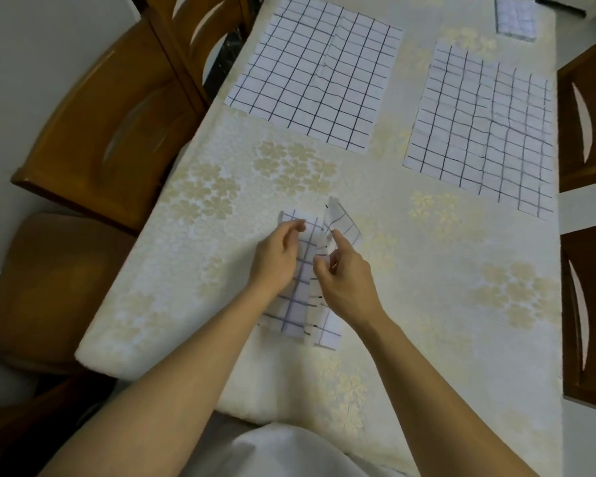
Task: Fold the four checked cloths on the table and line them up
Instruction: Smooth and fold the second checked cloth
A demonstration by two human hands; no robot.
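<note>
Soft, even indoor light washes our bench [427,270], leaving only faint shadows. We see wide-angle bending at the frame edges, slight overall softness, and the wooden chairs [111,132] falling dim at left.

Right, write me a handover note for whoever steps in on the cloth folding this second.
Left hand: open, resting on the narrow, part-folded cloth near the table's front edge.
Right hand: fingers pinched on that cloth's raised right flap, mid-fold.
Done: one small folded cloth sits at the far right corner.
Left: finish this fold, then fold the two flat cloths, far left and far right, and line up all four.
</note>
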